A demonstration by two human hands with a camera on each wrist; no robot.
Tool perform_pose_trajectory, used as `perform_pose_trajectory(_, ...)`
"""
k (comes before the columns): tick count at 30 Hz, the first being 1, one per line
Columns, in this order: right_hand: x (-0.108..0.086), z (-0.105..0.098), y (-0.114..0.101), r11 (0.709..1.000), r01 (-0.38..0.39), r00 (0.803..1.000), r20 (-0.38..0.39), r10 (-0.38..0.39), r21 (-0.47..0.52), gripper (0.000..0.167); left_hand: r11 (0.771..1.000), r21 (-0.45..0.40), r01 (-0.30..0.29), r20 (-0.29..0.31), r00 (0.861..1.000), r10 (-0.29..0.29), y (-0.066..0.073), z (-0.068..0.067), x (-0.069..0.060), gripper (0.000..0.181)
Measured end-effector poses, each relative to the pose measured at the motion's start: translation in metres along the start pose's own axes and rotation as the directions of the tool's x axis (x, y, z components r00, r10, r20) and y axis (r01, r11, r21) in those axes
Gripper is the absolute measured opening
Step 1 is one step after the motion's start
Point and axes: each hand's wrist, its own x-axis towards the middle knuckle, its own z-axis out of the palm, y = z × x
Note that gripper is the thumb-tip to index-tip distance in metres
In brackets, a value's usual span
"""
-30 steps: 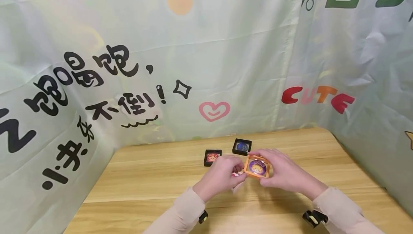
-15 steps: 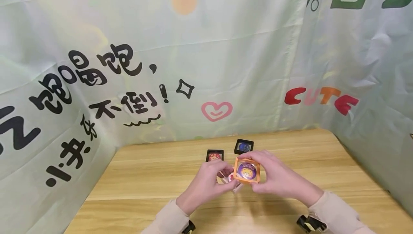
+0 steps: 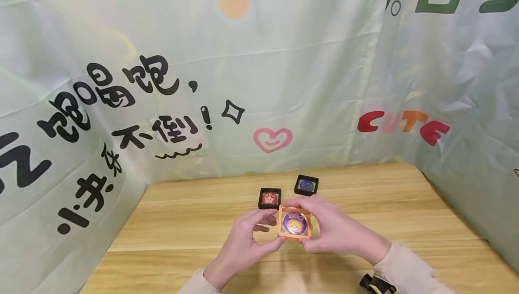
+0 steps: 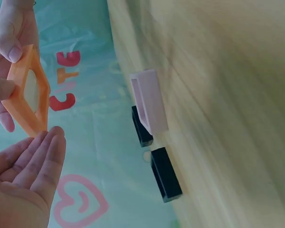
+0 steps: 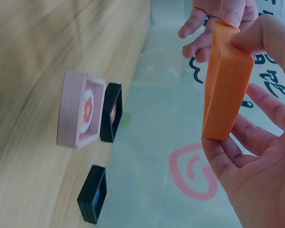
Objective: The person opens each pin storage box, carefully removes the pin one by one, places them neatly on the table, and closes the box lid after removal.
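My right hand (image 3: 338, 231) grips an orange square display frame (image 3: 295, 237) by its right side, thumb at one edge and fingertips at the opposite one. Behind the frame's clear film sits a round purple badge (image 3: 295, 224) with a yellow cartoon animal. At the frame's left side is my left hand (image 3: 243, 244), its thumb against the lower corner and its fingers loosely extended near the upper corner. A pink square frame (image 5: 71, 111) with a red-and-white badge rests on the table in both wrist views; the head view does not show it.
Two black frames stand farther back on the wooden table (image 3: 174, 222): one with a red badge (image 3: 269, 198), one with a blue badge (image 3: 306, 185). A printed cloth (image 3: 316, 82) hangs behind the table and along its sides.
The orange frame has come left and nearer in my right hand, turning to face the head camera more. My left hand has let go of the pink frame and spread its fingers.
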Motion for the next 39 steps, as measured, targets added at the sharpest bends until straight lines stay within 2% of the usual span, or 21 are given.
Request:
perform_pose_trajectory(5,0.003,0.007,-0.005,0.999,0.037,0.999,0.014,-0.037,0.012,0.085,0.998,-0.064,0.003,0.024,1.0,-0.002,-0.004,-0.004,-0.007,0.062)
perform_pose_trajectory(10,0.005,0.01,-0.011,0.998,0.04,0.998,0.041,-0.042,0.041,0.083,0.995,-0.095,-0.001,0.046,0.999,0.005,-0.009,-0.008,-0.012,0.07)
perform_pose_trajectory(14,0.004,0.011,-0.015,0.998,0.032,0.998,0.061,-0.035,0.049,0.079,0.991,-0.128,0.029,0.051,0.998,-0.022,-0.01,-0.01,-0.016,0.074)
perform_pose_trajectory(19,0.004,0.013,-0.018,0.997,0.054,0.996,0.068,-0.058,0.052,0.071,0.979,-0.186,0.082,0.044,0.996,-0.076,-0.009,-0.012,-0.02,0.069)
perform_pose_trajectory(21,0.005,0.014,-0.02,0.998,0.068,0.995,0.072,-0.069,0.01,0.067,0.975,-0.201,0.099,0.033,0.995,-0.094,-0.008,-0.012,-0.022,0.067)
perform_pose_trajectory(24,0.005,0.016,-0.023,0.99,0.083,0.994,0.078,-0.075,-0.11,0.065,0.974,-0.197,0.109,0.018,0.994,-0.108,-0.008,-0.011,-0.024,0.065)
perform_pose_trajectory(27,0.005,0.016,-0.027,0.963,0.108,0.993,0.071,-0.093,-0.248,0.066,0.976,-0.189,0.109,0.004,0.994,-0.111,-0.007,-0.01,-0.027,0.066)
perform_pose_trajectory(30,0.005,0.015,-0.029,0.933,0.137,0.99,0.068,-0.122,-0.333,0.065,0.974,-0.195,0.112,-0.003,0.993,-0.115,-0.007,-0.009,-0.03,0.066)
perform_pose_trajectory(39,0.011,0.013,-0.031,0.881,0.192,0.981,0.097,-0.167,-0.432,0.057,0.981,-0.166,0.104,-0.013,0.994,-0.108,-0.007,-0.006,-0.034,0.067)
